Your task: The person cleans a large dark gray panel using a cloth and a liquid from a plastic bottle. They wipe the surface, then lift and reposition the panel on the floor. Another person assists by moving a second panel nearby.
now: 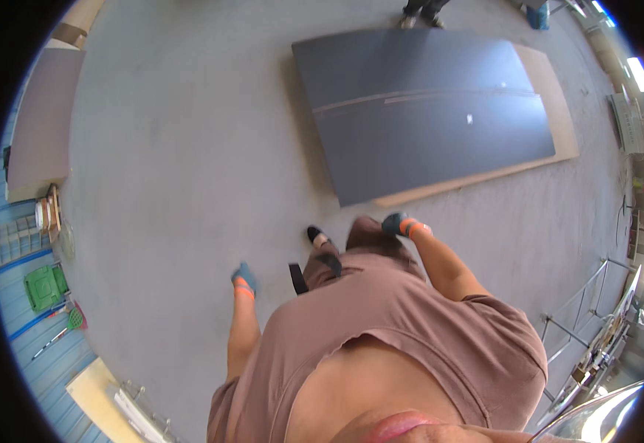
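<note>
My left hand, in a blue-grey glove with an orange cuff, hangs out to my left over the grey floor. At least one finger points forward, and no object shows in it. My right hand, gloved alike, is beside my right thigh with its fingers curled in. Nothing can be seen sticking out of that hand. Ahead and to the right, large dark grey panels lie on a light brown board. Both hands are apart from them.
Another person's legs stand behind the panels. A brownish panel is along the left side, with a green bin nearer. A metal frame stands at the right. A pale board is at the lower left.
</note>
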Demonstrator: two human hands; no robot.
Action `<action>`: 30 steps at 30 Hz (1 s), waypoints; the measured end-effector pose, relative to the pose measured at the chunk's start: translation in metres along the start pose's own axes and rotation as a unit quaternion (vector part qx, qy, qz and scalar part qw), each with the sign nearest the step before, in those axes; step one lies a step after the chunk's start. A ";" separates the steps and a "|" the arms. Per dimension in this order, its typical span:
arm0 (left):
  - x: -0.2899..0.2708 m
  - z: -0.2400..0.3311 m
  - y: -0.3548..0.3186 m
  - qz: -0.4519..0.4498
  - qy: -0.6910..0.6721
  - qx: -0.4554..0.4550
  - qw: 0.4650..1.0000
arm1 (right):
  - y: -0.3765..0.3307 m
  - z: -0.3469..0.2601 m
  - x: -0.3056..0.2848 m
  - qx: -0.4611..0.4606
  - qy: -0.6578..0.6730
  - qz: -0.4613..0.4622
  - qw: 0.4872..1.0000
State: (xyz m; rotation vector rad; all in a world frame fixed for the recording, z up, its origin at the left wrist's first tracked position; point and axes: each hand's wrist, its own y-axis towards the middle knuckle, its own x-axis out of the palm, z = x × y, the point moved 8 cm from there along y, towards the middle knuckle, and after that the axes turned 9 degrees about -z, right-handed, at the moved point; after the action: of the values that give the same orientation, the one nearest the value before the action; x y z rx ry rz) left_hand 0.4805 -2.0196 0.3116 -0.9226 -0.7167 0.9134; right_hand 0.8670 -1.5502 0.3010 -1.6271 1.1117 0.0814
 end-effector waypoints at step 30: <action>0.278 0.517 0.156 -0.121 0.838 0.168 0.505 | 0.190 -0.116 -0.230 0.324 0.689 0.211 0.613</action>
State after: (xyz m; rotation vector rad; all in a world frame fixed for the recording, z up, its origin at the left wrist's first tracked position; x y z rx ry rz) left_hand 0.1201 -1.5460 0.4331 -0.8640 1.0249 -0.3820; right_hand 0.5542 -1.4916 0.3380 -0.4616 2.2684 -1.3439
